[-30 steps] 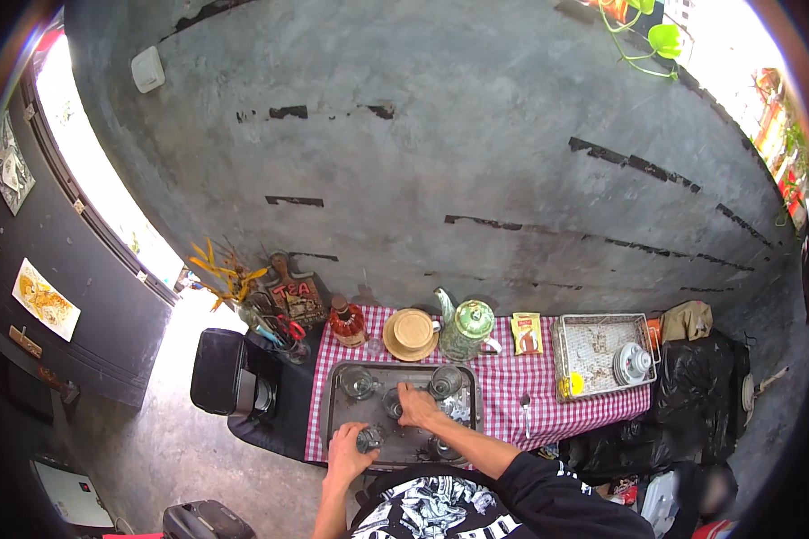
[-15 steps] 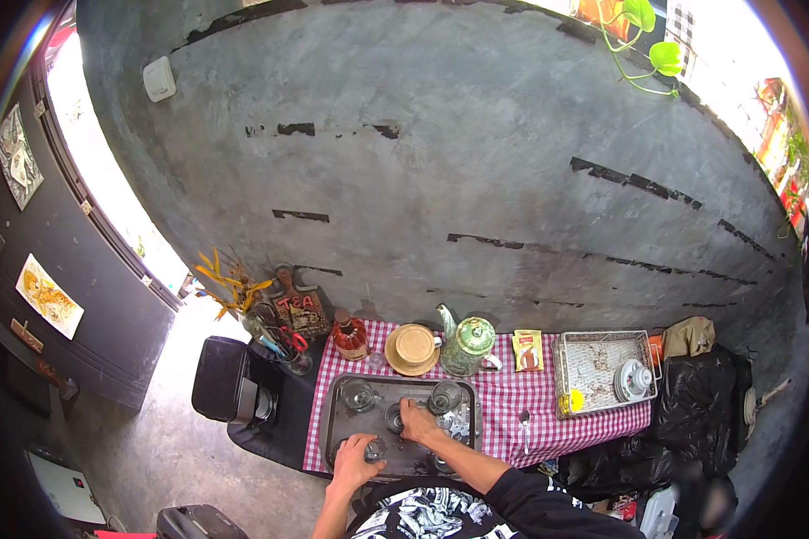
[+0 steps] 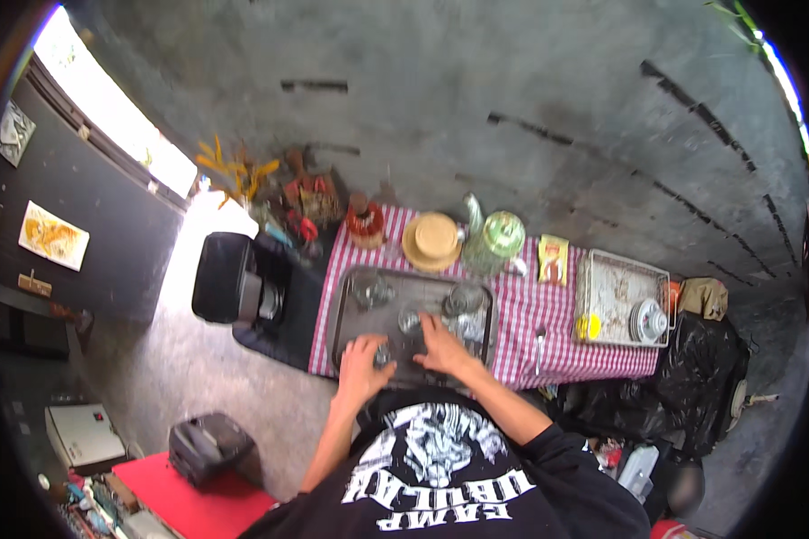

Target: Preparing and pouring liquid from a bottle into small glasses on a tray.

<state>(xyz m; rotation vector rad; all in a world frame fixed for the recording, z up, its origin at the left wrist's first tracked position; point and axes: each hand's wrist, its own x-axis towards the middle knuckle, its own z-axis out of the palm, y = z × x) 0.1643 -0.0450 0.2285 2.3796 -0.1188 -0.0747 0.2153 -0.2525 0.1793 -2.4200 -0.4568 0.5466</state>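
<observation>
one grey wall (image 3: 512, 54): rising behind everything, dark streaks running across it.
desk: wearing a pink-and-white checked cloth (image 3: 521, 310) and standing between the wall and the person.
dark tray (image 3: 360, 321): lying on the cloth right in front of the person, carrying several clear glasses.
white basket (image 3: 616, 292): sitting toward the desk's right end, holding stacked dishes.
green teapot (image 3: 499, 241): standing beyond the tray, its spout pointing up and to the left.
left hand (image 3: 364, 366): reaching over the tray's near left part, its grip curving about the near glass (image 3: 383, 356); whether it is pressing on the glass, i cannot tell.
right hand (image 3: 442, 349): hovering over the tray's middle, its grip standing open, thumb spreading toward the person, fingertips ending at or just beside the middle glass (image 3: 408, 321).
middle glass: lying just left of the right fingertips, beyond the thumb; its long axis seems to be running upright, and the right hand is being the nearer one.
near glass: sitting to the right of the left palm, between fingers and thumb, partly hiding.
spoon (image 3: 539, 346): lying on the cloth, right of the tray.
</observation>
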